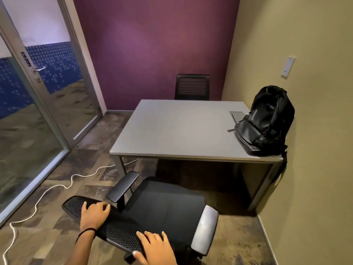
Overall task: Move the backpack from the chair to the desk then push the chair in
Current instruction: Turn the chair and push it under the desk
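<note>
Against the right wall [315,150] stands the grey square desk [172,131]. Near of it, with its seat out from under the desk, is the black mesh office chair [162,203]. The black fabric backpack [267,121] sits upright on the desk's near right corner, leaning on that wall. My left grip [94,215] and right grip [154,247] both curl over the chair's backrest top, holding it.

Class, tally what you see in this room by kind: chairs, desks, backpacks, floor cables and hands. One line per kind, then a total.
Chairs: 2, mesh office chair, black chair at the far side
Desks: 1, grey desk
Backpacks: 1, black backpack on the desk
Cables: 1, white cable on the floor
Hands: 2, left hand, right hand, both on the mesh office chair
Total: 7
</note>
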The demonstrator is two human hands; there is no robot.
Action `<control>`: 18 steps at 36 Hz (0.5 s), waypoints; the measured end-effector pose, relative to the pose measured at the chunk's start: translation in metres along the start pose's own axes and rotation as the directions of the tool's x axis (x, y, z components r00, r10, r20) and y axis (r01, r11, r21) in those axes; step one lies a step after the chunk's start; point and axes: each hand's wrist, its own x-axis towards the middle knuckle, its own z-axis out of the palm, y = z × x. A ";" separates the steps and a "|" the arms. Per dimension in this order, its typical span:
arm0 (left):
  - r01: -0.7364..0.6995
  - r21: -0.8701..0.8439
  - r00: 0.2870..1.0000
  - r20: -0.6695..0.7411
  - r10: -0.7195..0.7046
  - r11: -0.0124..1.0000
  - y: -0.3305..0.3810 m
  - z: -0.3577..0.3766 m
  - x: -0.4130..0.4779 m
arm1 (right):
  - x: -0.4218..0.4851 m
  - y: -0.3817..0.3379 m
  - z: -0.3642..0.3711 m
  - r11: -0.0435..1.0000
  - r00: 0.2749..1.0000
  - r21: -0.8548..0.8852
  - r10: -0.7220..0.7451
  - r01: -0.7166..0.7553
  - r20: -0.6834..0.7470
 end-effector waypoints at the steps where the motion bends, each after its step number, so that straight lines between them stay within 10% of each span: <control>1: -0.012 -0.002 1.000 0.010 0.012 1.000 -0.001 -0.001 -0.001 | 0.004 -0.001 0.002 1.000 0.999 0.019 -0.025 0.024 0.041; 12: -0.135 0.050 0.981 0.147 0.126 0.990 -0.010 -0.001 0.019 | 0.023 -0.005 0.003 0.991 0.986 0.083 0.094 -0.106 0.137; 18: -0.436 -0.008 0.816 0.419 0.399 0.900 -0.024 -0.011 0.041 | 0.026 -0.015 0.010 0.996 0.981 -0.026 0.088 -0.084 0.173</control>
